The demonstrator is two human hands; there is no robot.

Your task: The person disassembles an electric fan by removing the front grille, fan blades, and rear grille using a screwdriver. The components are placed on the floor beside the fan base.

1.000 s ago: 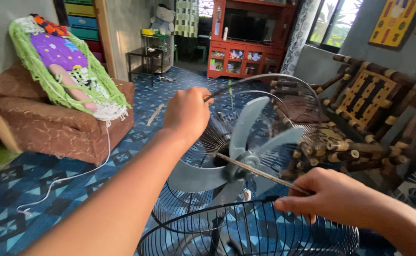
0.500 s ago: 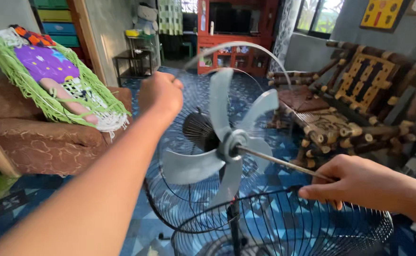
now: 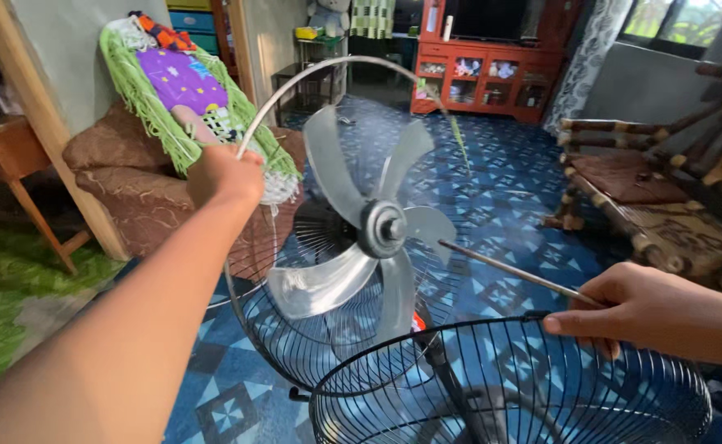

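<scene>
Both your hands grip: left hand (image 3: 223,174) closed on the fan's rear guard rim (image 3: 311,78), right hand (image 3: 636,311) pinching a thin rod (image 3: 509,274) above the loose front grille (image 3: 509,386).

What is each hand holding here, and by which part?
Left hand grips the fan's rear guard at its upper-left rim. Right hand pinches a thin rod at its near end.

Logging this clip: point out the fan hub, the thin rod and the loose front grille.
fan hub (image 3: 381,228), head view, centre of the grey cap.
thin rod (image 3: 509,271), head view, mid-shaft.
loose front grille (image 3: 492,329), head view, upper rim wire.
</scene>
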